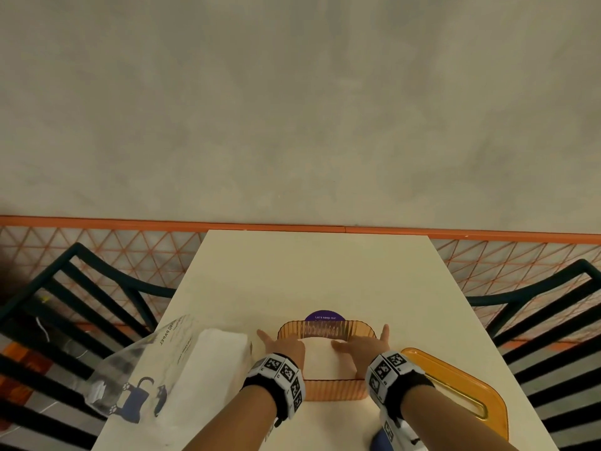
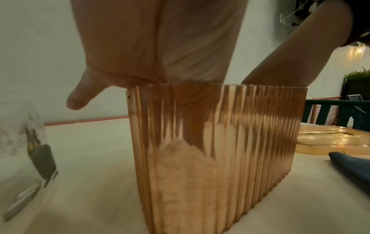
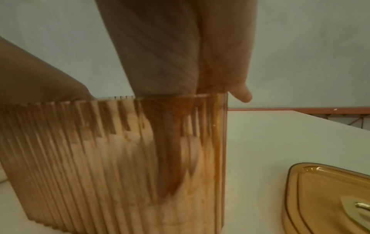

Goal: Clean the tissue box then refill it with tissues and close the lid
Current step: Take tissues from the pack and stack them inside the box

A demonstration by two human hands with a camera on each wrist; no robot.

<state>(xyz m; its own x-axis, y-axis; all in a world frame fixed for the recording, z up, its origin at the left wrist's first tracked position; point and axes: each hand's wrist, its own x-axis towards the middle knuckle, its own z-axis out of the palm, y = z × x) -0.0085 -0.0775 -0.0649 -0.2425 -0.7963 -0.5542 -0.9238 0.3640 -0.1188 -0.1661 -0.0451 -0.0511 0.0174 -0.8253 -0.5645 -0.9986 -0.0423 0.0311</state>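
Observation:
An amber ribbed tissue box [image 1: 327, 331] stands open on the cream table [image 1: 318, 275], with white tissues [image 1: 320, 356] inside. Both hands reach into it. My left hand [image 1: 283, 345] presses flat on the tissues at the box's left side, thumb [image 2: 80, 96] outside the wall [image 2: 250, 142]. My right hand [image 1: 364, 348] presses down at the right side, little finger [image 3: 241, 93] over the rim [image 3: 210, 95]. The amber lid [image 1: 461, 390] with a slot lies on the table to the right of the box.
A torn clear tissue pack [image 1: 156, 366] with white tissues [image 1: 221, 349] lies left of the box. A purple sticker [image 1: 325, 315] shows behind the box. A dark blue cloth [image 2: 352, 171] lies near the front edge. Black chairs [image 1: 81, 307] flank the table.

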